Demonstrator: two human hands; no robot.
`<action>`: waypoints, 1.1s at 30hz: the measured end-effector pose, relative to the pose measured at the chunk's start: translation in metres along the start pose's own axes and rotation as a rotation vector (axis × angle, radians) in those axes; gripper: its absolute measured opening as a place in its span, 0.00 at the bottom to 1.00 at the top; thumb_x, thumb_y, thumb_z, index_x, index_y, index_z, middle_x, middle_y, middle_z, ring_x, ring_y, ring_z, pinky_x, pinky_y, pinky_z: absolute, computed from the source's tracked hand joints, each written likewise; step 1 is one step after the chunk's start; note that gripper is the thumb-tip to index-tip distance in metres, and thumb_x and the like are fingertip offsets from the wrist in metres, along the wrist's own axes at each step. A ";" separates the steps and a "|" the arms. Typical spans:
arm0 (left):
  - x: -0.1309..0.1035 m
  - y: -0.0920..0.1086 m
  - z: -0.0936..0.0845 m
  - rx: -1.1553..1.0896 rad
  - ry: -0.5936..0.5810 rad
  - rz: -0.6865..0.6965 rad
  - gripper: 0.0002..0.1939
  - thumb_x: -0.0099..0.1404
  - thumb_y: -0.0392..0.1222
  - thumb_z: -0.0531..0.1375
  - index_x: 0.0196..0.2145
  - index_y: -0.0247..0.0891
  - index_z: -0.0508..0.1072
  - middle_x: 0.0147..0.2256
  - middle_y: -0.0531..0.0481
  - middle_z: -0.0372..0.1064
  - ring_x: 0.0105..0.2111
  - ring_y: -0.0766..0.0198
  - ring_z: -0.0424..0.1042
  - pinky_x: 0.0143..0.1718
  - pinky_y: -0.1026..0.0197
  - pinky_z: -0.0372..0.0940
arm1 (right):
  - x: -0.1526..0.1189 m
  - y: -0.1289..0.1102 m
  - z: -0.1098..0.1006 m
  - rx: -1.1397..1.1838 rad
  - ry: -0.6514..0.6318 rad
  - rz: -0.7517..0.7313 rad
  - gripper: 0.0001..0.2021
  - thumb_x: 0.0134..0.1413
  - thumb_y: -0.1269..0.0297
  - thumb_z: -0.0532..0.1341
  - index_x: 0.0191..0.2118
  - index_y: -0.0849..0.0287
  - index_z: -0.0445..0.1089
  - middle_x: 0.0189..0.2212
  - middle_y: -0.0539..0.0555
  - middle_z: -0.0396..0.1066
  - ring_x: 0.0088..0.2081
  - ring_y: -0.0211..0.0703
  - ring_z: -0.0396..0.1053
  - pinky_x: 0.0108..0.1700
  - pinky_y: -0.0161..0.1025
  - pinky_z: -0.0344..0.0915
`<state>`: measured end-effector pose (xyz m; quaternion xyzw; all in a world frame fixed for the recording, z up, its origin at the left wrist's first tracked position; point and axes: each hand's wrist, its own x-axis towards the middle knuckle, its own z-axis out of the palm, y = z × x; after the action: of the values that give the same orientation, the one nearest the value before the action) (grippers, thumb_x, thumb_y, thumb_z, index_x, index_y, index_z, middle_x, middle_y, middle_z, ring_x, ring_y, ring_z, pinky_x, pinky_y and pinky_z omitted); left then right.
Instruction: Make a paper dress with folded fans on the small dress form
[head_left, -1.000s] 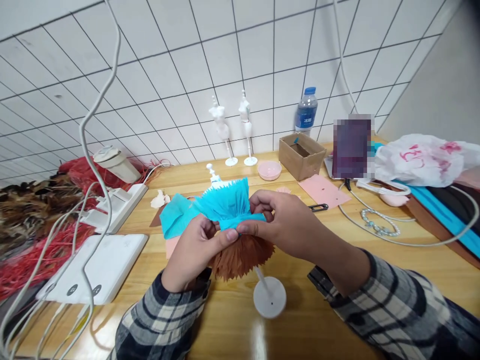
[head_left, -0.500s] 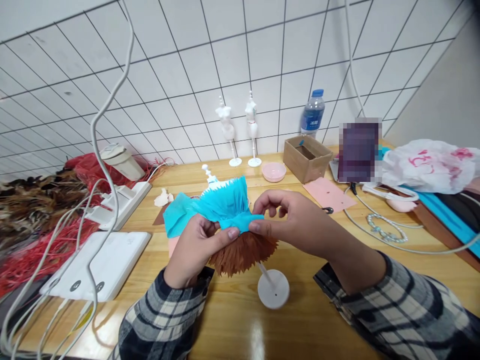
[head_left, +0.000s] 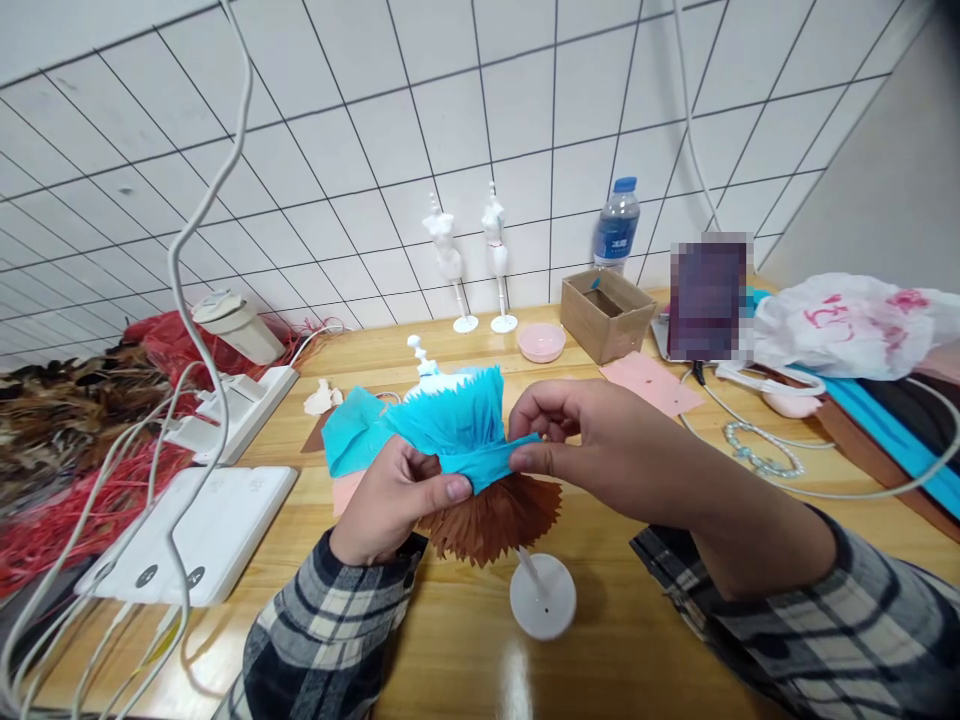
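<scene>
A small white dress form (head_left: 421, 358) leans away from me, dressed in a pleated blue crepe paper bodice (head_left: 457, 410) and a brown pleated paper skirt (head_left: 499, 520). Around its waist lies a blue paper band (head_left: 487, 462). My left hand (head_left: 401, 490) pinches the band's left part, thumb on top. My right hand (head_left: 585, 445) grips the band's right end between thumb and fingers. Below the skirt, the form's round white base (head_left: 543, 597) shows. The form's middle is hidden under paper and hands.
Two bare white dress forms (head_left: 448, 260) stand by the tiled wall. Nearby are a pink dish (head_left: 541, 343), a cardboard box (head_left: 607, 315) and a water bottle (head_left: 616, 225). Blue paper (head_left: 349, 435) lies left; a white power bank (head_left: 195, 535), cables and a power strip (head_left: 251, 415) sit further left.
My right hand has moved slightly right, and the band between my hands now looks longer and flatter. The left thumb has shifted a little down and left. The camera view has shifted slightly.
</scene>
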<state>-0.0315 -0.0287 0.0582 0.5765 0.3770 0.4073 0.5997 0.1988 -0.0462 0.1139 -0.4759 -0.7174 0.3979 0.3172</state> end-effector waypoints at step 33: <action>0.004 -0.017 0.000 -0.364 -0.137 -0.078 0.22 0.47 0.53 0.72 0.36 0.36 0.79 0.25 0.50 0.76 0.24 0.61 0.75 0.28 0.64 0.69 | 0.026 0.033 0.026 0.509 -0.232 0.067 0.35 0.33 0.45 0.74 0.48 0.57 0.69 0.47 0.56 0.68 0.50 0.48 0.63 0.49 0.43 0.63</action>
<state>-0.0295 -0.0250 0.0409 0.4702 0.2773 0.4050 0.7335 0.1825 -0.0212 0.0745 -0.3555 -0.6098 0.6273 0.3290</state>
